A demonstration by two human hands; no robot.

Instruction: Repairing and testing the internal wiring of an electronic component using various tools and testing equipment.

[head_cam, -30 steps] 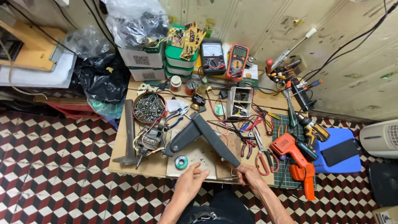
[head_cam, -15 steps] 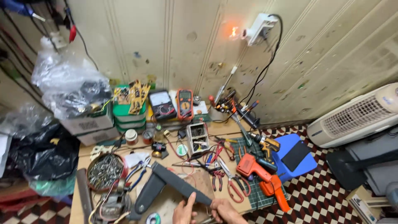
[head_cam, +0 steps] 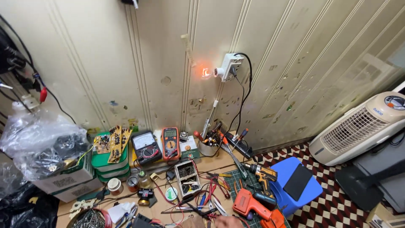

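Only the tops of my hands show at the bottom edge of the head view. My left hand (head_cam: 192,223) is a small sliver among red wires. My right hand (head_cam: 228,222) lies just left of an orange pistol-shaped tool (head_cam: 249,204). What either holds is cut off by the frame. Above them lie pliers, screwdrivers and a small compartment box of parts (head_cam: 187,177) on the low wooden board (head_cam: 162,207).
An analog meter (head_cam: 145,146) and an orange digital meter (head_cam: 170,142) lean on the wall beside green boxes topped with circuit boards (head_cam: 109,154). A bulb (head_cam: 205,72) glows orange at a white wall socket (head_cam: 230,65). Right: cordless drill (head_cam: 263,173), blue stool (head_cam: 310,192), white air cooler (head_cam: 363,126).
The view has tilted steadily upward. The grey bracket and most of the board dropped out of sight, my hands slid to the bottom edge, and the wall with its glowing bulb came into view.
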